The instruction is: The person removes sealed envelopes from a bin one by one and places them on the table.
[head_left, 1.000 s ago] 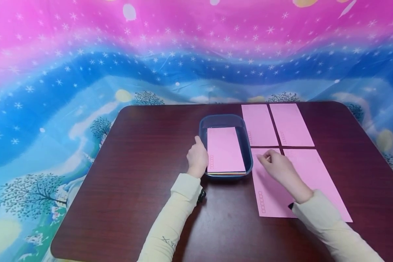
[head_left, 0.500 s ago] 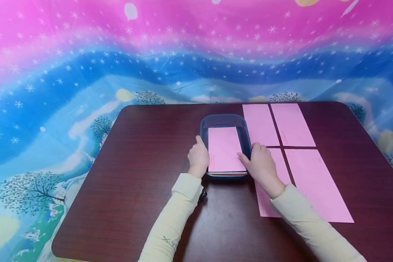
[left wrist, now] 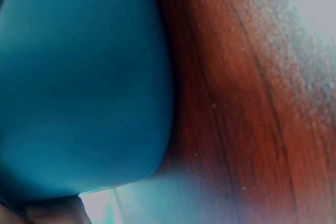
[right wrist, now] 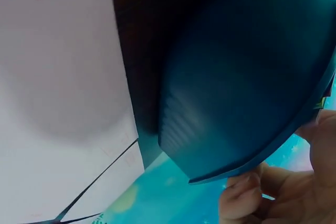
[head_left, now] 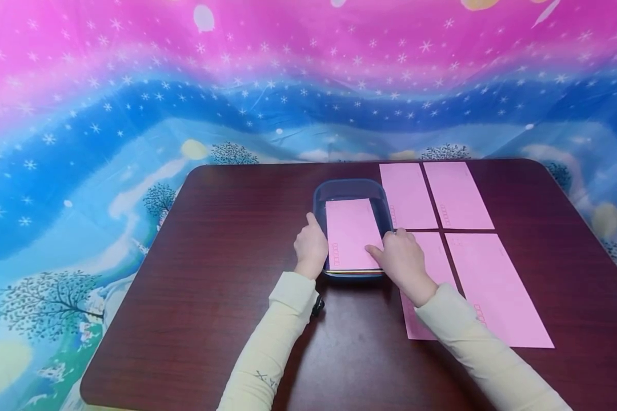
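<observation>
A dark blue plastic box [head_left: 352,187] stands mid-table, holding a stack of envelopes with a pink envelope [head_left: 352,234] on top. Thin edges of other colours show beneath it. My left hand [head_left: 311,246] grips the box's left rim; in the left wrist view, only a bit of it shows by the box wall [left wrist: 84,77]. On the right, my right hand [head_left: 403,260] has its thumb over the top envelope's right edge and its fingers by the outer rim. The right wrist view shows curled fingers [right wrist: 239,198] against that rim; whether they pinch anything is unclear.
Several pink envelopes lie flat in a two-by-two layout right of the box, among them a far-right envelope [head_left: 457,194] and a near-right envelope [head_left: 504,297]. The dark wooden table [head_left: 226,240] has rounded corners. A patterned cloth [head_left: 267,85] hangs behind it.
My right hand has come left from above the near envelopes to the box's right rim, its thumb sliding further over the top envelope. My left hand stays at the left rim.
</observation>
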Demonstrator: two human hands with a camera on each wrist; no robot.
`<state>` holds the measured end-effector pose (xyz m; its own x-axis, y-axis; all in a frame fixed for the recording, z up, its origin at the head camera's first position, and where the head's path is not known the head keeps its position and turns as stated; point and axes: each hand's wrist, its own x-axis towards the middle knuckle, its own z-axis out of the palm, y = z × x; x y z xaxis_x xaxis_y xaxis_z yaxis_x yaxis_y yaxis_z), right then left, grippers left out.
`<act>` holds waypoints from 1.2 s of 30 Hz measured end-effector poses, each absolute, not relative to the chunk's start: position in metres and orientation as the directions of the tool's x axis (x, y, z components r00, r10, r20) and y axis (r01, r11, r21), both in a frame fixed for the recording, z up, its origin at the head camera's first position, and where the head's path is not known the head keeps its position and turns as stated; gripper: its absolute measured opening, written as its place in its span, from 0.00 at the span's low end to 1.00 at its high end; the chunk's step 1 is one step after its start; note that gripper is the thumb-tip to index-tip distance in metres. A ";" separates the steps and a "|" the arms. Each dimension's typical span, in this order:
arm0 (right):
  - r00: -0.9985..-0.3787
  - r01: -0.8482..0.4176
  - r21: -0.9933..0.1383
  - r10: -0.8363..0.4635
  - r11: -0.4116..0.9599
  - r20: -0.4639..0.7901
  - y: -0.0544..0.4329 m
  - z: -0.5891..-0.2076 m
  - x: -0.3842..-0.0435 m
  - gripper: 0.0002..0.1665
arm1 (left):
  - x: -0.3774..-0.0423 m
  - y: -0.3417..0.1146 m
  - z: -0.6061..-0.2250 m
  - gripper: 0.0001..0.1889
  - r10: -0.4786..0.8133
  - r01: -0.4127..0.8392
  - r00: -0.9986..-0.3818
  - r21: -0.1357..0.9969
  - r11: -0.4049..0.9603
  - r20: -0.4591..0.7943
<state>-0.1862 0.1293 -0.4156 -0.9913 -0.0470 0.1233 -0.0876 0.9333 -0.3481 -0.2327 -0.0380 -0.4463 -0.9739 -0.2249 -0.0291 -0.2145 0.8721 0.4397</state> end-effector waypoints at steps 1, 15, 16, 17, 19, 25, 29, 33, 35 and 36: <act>-0.993 -0.081 -0.367 -0.041 0.927 0.115 0.130 -0.415 -0.186 0.25 | -0.233 -0.038 -0.446 0.22 -0.224 -0.214 -0.974 0.442 0.871 -0.030; -0.997 -0.039 -0.509 0.000 0.860 0.077 0.138 -0.407 -0.189 0.17 | -0.233 -0.038 -0.444 0.22 -0.215 -0.203 -0.976 0.437 0.876 -0.024; -0.997 -0.038 -0.506 0.001 0.861 0.077 0.138 -0.407 -0.189 0.18 | -0.233 -0.038 -0.444 0.22 -0.215 -0.203 -0.976 0.436 0.877 -0.022; -0.997 -0.038 -0.504 0.001 0.863 0.077 0.138 -0.407 -0.189 0.18 | -0.233 -0.038 -0.444 0.22 -0.215 -0.203 -0.976 0.435 0.877 -0.022; -0.998 -0.032 -0.507 0.001 0.861 0.065 0.138 -0.408 -0.189 0.19 | -0.233 -0.038 -0.444 0.22 -0.215 -0.205 -0.976 0.434 0.877 -0.025; -0.999 0.044 -0.646 0.039 0.762 -0.022 0.148 -0.403 -0.191 0.19 | -0.232 -0.038 -0.444 0.20 -0.220 -0.204 -0.975 0.444 0.873 -0.015; -0.997 0.064 -0.750 0.070 0.658 -0.023 0.161 -0.398 -0.190 0.19 | -0.232 -0.038 -0.444 0.20 -0.224 -0.207 -0.975 0.452 0.868 -0.016; -0.995 0.086 -0.785 0.099 0.613 -0.031 0.179 -0.392 -0.187 0.22 | -0.232 -0.037 -0.443 0.19 -0.228 -0.214 -0.973 0.449 0.867 -0.024; -0.993 0.096 -0.788 0.113 0.608 -0.034 0.191 -0.389 -0.186 0.24 | -0.232 -0.037 -0.443 0.19 -0.230 -0.217 -0.973 0.448 0.867 -0.026; -0.992 0.102 -0.795 0.119 0.598 -0.038 0.197 -0.388 -0.185 0.25 | -0.232 -0.037 -0.443 0.19 -0.232 -0.219 -0.972 0.447 0.868 -0.026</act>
